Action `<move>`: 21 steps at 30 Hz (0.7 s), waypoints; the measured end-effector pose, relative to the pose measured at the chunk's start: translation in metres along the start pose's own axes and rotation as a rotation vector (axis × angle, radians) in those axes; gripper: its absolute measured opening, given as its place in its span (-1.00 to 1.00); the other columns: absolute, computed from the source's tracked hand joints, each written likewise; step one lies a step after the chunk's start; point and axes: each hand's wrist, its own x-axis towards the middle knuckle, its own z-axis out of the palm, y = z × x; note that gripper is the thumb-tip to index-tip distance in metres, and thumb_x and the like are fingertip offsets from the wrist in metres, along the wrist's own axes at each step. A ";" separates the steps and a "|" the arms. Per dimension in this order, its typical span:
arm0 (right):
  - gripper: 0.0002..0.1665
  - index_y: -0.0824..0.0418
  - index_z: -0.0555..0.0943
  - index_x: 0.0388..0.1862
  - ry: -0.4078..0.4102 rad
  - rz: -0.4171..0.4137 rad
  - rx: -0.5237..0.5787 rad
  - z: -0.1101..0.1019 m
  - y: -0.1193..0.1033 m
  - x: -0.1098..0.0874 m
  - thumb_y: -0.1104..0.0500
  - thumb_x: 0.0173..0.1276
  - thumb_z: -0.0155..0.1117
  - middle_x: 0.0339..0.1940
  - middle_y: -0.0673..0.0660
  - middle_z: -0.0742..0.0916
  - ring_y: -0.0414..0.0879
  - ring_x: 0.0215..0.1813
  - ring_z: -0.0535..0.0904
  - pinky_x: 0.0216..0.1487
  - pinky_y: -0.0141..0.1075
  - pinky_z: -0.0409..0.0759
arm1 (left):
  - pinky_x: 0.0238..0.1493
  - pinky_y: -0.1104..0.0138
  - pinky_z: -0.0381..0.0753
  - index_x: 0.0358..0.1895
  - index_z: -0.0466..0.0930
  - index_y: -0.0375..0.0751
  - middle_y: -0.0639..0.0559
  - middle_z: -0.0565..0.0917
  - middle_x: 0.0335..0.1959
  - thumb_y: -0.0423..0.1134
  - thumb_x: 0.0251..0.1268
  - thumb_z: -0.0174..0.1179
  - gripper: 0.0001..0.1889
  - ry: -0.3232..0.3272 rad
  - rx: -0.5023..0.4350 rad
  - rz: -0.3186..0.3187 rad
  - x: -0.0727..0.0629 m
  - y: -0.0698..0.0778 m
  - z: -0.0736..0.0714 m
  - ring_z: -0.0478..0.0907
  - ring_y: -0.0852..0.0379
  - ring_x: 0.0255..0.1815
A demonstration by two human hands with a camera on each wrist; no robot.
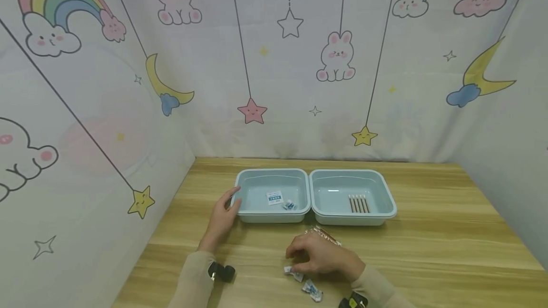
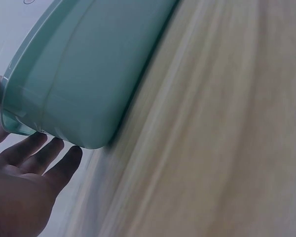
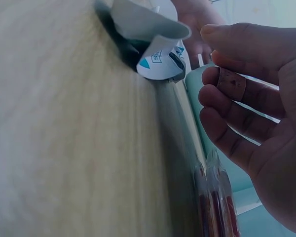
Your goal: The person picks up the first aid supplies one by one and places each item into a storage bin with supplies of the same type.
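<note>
While the left hand (image 1: pixel 220 217) spreads its fingers (image 2: pixel 66 168) against the tub (image 1: pixel 271 219), the right hand (image 1: pixel 321 253) hangs empty, fingers parted; a crumpled packet (image 1: pixel 297 276) just beneath them looks light and soft, best pinched edgewise.

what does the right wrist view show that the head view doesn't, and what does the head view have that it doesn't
Only the right wrist view shows the brownish band round one finger of the right hand.

Only the head view shows the flat packet and crumpled packet inside the left tray, the row of white-tipped sticks in the right tray, and the pink star on the backdrop.

Both show the right hand, crumpled packaging on the table, and the clear-wrapped sticks.
</note>
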 end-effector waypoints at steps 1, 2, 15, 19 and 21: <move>-0.74 0.12 0.80 -0.03 0.000 0.001 0.004 0.000 0.000 0.000 0.09 0.34 0.57 -0.09 -0.03 0.87 -0.35 -0.03 0.74 0.09 -0.60 0.69 | 0.81 -0.10 0.17 0.56 0.45 -0.21 -0.31 0.34 0.68 -0.24 0.67 0.10 -0.51 -0.001 -0.002 0.000 0.000 0.000 0.000 0.17 -0.28 0.77; -0.74 0.12 0.80 -0.03 -0.002 0.001 0.007 0.000 0.000 0.000 0.09 0.34 0.58 -0.09 -0.03 0.87 -0.35 -0.03 0.74 0.09 -0.59 0.69 | 0.81 -0.10 0.18 0.56 0.45 -0.22 -0.31 0.34 0.68 -0.24 0.67 0.10 -0.51 -0.002 -0.003 0.001 0.000 0.000 0.000 0.17 -0.28 0.77; -0.72 0.10 0.80 -0.03 -0.048 0.037 0.003 -0.003 -0.003 0.001 0.12 0.29 0.60 -0.10 -0.04 0.86 -0.42 -0.06 0.67 0.04 -0.63 0.64 | 0.81 -0.10 0.18 0.56 0.43 -0.25 -0.35 0.29 0.69 -0.23 0.68 0.09 -0.50 -0.010 -0.014 0.009 -0.001 -0.003 0.000 0.17 -0.30 0.77; -0.71 0.09 0.80 -0.02 -0.068 0.046 0.000 -0.003 -0.004 0.001 0.11 0.29 0.60 -0.08 -0.04 0.86 -0.42 -0.04 0.66 0.07 -0.61 0.65 | 0.81 -0.10 0.18 0.56 0.43 -0.27 -0.36 0.30 0.69 -0.24 0.68 0.08 -0.50 -0.011 -0.014 0.017 -0.001 -0.002 0.000 0.17 -0.30 0.77; -0.70 0.08 0.80 -0.02 -0.073 0.048 -0.001 -0.003 -0.004 0.000 0.11 0.29 0.60 -0.08 -0.05 0.86 -0.42 -0.03 0.66 0.08 -0.60 0.65 | 0.80 -0.10 0.20 0.55 0.44 -0.26 -0.35 0.31 0.69 -0.24 0.68 0.09 -0.51 -0.010 -0.013 0.015 -0.001 -0.002 0.000 0.19 -0.30 0.76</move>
